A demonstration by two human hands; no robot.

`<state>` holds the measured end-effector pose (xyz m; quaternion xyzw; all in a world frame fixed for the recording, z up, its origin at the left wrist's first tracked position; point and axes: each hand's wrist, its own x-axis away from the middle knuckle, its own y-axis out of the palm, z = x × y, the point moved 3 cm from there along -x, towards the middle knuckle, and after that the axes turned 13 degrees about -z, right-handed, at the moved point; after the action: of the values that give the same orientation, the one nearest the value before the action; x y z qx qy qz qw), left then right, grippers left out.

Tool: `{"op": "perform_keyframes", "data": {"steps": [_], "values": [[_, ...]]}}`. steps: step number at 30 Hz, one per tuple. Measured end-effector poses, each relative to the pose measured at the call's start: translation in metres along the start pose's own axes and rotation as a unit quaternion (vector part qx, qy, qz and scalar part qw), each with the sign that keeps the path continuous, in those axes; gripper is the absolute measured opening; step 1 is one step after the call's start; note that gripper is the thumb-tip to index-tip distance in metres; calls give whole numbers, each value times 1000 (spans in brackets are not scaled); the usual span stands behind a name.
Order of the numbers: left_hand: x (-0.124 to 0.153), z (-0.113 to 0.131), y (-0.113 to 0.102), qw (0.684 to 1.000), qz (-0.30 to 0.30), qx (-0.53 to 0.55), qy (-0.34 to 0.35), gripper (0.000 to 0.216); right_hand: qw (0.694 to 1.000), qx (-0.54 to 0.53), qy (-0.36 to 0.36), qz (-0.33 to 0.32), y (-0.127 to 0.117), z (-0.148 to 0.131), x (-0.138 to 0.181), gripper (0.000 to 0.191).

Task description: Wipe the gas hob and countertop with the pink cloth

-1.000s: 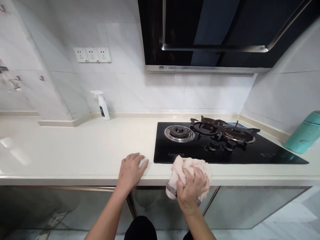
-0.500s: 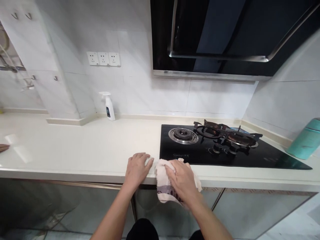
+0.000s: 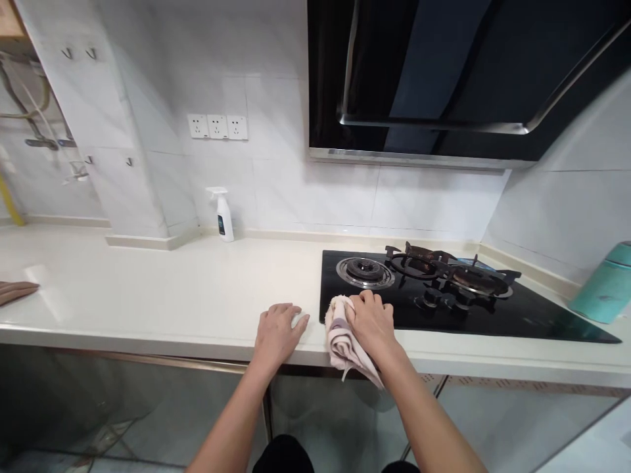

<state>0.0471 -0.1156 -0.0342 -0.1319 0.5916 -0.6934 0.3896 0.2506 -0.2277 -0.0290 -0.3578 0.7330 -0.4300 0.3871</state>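
Note:
My right hand (image 3: 373, 320) is closed on a pinkish-white towel (image 3: 345, 338) with a greyish-purple band. It presses the towel onto the front left part of the black gas cooktop (image 3: 355, 302), and the loose end hangs over the counter's front edge. To the left, my left hand (image 3: 279, 332) rests on the cream countertop (image 3: 197, 295) with its fingers curled. A small white object (image 3: 296, 319) shows between its thumb and fingers; what it is I cannot make out.
A white spray bottle (image 3: 225, 217) stands by the back wall. Pan supports (image 3: 419, 263) sit bunched over the right burner, leaving the left burner (image 3: 365, 270) bare. A teal container (image 3: 604, 286) stands at right. A brown item (image 3: 17, 291) lies far left. The range hood (image 3: 419, 79) hangs above.
My right hand has moved the towel up onto the cooktop's front edge, and the towel is more bunched. My left hand stays in about the same place. The view has shifted slightly left.

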Motion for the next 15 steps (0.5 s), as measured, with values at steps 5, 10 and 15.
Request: {"op": "perform_keyframes", "data": {"steps": [5,10,15], "values": [[0,-6,1,1000,4,10,7,35,991,-109,-57,-44,-9,26,5,45],[1,16,7,992,88,45,80,32,991,-110,-58,40,-23,105,20,53],[-12,94,27,983,1,59,172,51,997,67,3,40,6,159,27,59]]}}
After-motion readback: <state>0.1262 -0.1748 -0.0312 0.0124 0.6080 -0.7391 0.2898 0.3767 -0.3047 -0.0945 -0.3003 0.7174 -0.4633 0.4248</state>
